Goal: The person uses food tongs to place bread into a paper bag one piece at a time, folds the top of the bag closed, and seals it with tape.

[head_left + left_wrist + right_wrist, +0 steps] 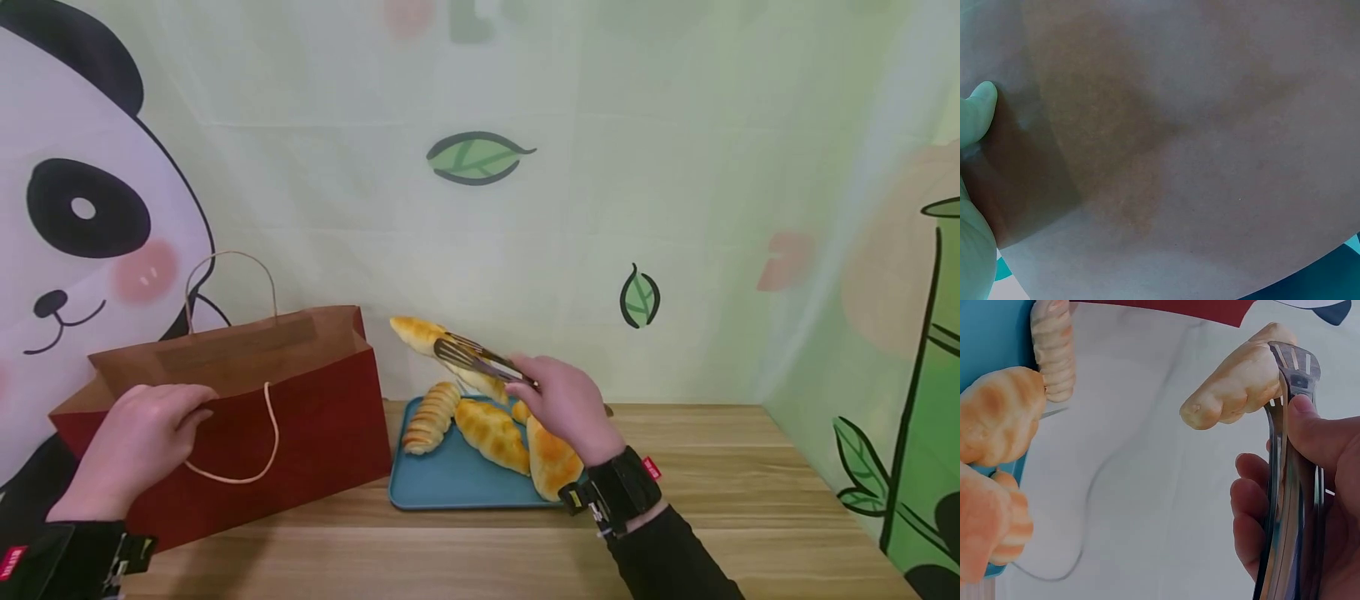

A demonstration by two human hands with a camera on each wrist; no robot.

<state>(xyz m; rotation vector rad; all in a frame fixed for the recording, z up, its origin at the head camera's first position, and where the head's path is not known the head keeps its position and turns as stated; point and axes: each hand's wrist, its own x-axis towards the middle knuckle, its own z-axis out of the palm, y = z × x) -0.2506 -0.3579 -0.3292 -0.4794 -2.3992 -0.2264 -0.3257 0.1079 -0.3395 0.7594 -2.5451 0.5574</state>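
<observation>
In the head view my left hand (146, 437) holds the front rim of a red paper bag (322, 425), which stands upright with its mouth open. The left wrist view is filled by the bag's brown paper (1210, 175), with the thumb (982, 112) at the left edge. My right hand (566, 404) grips slotted metal tongs (1291, 462). Between the tongs' heads is a long, lumpy bread (1235, 387), lifted over the back of a blue tray (427, 492). On the tray lie a ridged roll (432, 417), a braided bread (491, 433) and a smooth bun (553, 458).
Tray and bag stand side by side on a wooden table (712, 483). A twisted paper handle (273, 429) hangs down the bag's front; the other handle (232, 252) stands up behind. A printed cloth backdrop (675, 167) rises at the table's back edge.
</observation>
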